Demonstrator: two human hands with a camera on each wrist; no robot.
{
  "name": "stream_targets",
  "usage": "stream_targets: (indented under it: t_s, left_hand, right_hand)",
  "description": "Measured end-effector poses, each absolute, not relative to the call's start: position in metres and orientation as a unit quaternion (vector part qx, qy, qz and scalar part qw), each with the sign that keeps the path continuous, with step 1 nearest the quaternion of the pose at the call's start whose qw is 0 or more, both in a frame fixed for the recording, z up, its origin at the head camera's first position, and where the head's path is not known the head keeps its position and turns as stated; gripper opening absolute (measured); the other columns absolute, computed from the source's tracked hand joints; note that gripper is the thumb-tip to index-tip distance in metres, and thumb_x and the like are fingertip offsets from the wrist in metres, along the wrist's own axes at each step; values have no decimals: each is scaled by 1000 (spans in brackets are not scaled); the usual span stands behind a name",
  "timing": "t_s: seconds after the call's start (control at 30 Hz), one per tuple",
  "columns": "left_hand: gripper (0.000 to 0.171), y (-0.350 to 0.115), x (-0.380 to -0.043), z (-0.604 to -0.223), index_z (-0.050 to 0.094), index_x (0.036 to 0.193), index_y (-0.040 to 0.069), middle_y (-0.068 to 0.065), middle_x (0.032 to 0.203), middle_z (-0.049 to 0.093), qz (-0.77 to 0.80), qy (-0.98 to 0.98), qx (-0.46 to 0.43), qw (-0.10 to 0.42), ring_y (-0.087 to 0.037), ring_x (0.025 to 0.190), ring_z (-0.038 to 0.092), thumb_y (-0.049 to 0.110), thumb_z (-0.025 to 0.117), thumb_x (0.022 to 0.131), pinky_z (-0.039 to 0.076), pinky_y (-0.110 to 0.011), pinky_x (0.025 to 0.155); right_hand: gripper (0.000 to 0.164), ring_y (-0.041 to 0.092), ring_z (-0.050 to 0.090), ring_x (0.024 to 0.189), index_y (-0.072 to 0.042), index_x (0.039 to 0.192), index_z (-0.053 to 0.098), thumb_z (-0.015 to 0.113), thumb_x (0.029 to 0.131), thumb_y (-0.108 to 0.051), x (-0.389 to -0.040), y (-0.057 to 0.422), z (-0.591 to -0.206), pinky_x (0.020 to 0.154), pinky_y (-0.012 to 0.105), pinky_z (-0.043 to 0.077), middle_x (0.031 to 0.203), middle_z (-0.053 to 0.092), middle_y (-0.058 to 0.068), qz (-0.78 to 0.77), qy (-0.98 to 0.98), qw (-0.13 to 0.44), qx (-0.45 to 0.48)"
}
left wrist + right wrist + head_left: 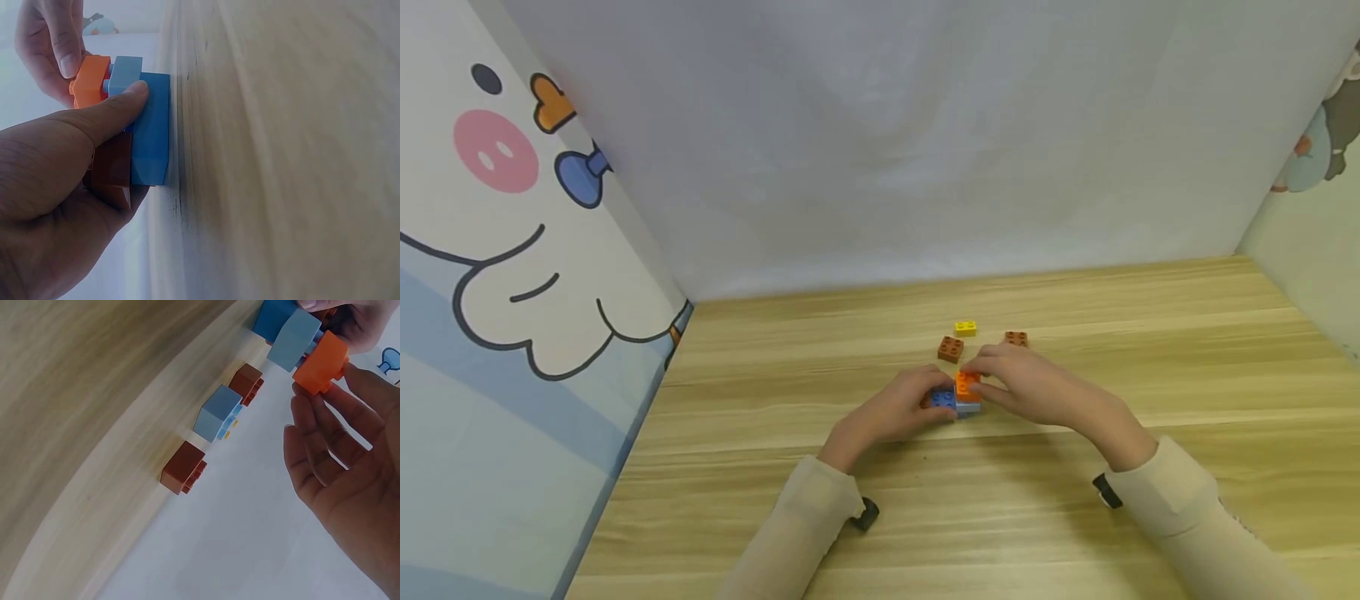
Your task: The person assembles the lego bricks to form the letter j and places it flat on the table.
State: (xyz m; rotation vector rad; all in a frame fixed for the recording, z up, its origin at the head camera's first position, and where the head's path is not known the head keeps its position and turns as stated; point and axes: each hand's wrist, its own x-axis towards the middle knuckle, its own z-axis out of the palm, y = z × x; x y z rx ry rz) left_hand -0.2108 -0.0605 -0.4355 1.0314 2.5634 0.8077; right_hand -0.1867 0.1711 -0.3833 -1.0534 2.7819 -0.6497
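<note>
a blue brick [151, 134] is gripped at its sides by the thumb and fingers of the left hand [904, 404], down against the wooden table [737, 500]. on the end of it nearer the right hand [1033, 382] a light blue brick [125, 74] is mounted, while a dark brown brick [114, 165] is seated on the other end and is partly covered by the left hand. an orange brick [967, 386] is pinched between thumb and fingertips of the right hand, whose other fingers are slightly spread; it is held directly over the light blue brick, and studs can be seen in the narrow gap between the two, so it is not pushed fully down. whether those studs are touched by it cannot be told. beyond the hands, a loose brown brick [951, 349] and a yellow brick [965, 328] are seen on the table, and a further brown brick [1016, 338] is partly hidden by the right hand; a second light blue brick [217, 412] is shown only in the right wrist view, between two brown ones
</note>
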Motion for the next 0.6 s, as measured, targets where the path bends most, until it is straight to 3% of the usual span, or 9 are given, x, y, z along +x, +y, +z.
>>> stream_targets:
  t_s: [0.6]
  left_hand:
    - [37,-60,-213,-436,64,130,8,-6,121,68,279,881,361,129,-15,101,61,30,66,100,52,-31,91]
  right_hand:
    - [27,24,66,105,-5,124,71,66,99,-15,-188,168,-389,91,43,56,113,70,5,-212,913,44,-346]
